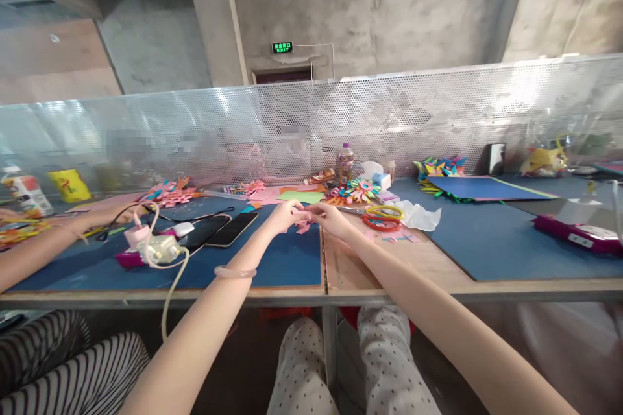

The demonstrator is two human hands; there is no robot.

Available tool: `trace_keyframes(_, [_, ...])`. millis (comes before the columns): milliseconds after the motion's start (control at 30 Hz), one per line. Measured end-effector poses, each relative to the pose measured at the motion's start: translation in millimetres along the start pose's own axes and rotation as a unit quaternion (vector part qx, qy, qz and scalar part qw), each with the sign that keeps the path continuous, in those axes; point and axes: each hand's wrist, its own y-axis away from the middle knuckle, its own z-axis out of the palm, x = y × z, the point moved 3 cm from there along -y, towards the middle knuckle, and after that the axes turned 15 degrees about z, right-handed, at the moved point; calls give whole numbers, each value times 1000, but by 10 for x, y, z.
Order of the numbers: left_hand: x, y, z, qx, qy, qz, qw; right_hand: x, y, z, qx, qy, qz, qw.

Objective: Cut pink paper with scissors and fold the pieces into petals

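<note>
My left hand (286,215) and my right hand (331,219) meet above the front of the table, fingertips pinched together. Between and just under them shows a small folded piece of pink paper (302,227); the fingers partly hide it. To the right of my right hand lie scissors with yellow and red handles (382,217), on top of pink paper scraps. Beyond my hands are a green paper sheet (300,196) and multicoloured folded-paper flowers (363,190). A black phone (233,230) rests to the left of my left hand.
A power strip with plugs and a cable (158,248) sits at left, beside a co-worker's arm (43,249). A purple-capped bottle (345,162) stands near the perforated metal screen (379,117). Blue sheets (487,187), crumpled white plastic (421,215) and a magenta device (579,235) lie right.
</note>
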Motion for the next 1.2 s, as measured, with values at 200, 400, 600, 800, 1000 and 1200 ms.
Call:
trace_keyframes(200, [118,10,-64,28,11,23,999,21,-10,11,35,-41,43,998])
trace_keyframes(400, [159,9,-15,18,92,-1,996,128,-15,-42,47,-125,96,986])
trace_keyframes(600, [104,-17,3,19,35,20,999,102,10,-46,20,-187,131,973])
trace_keyframes(800, [82,-27,-4,22,42,35,998,91,9,10,-49,-242,116,962])
trace_keyframes(1000, [127,3,-26,32,74,14,997,104,13,13,-51,-270,121,954])
trace_keyframes(1200, [159,2,8,1,56,5,998,53,42,36,-24,-246,136,959])
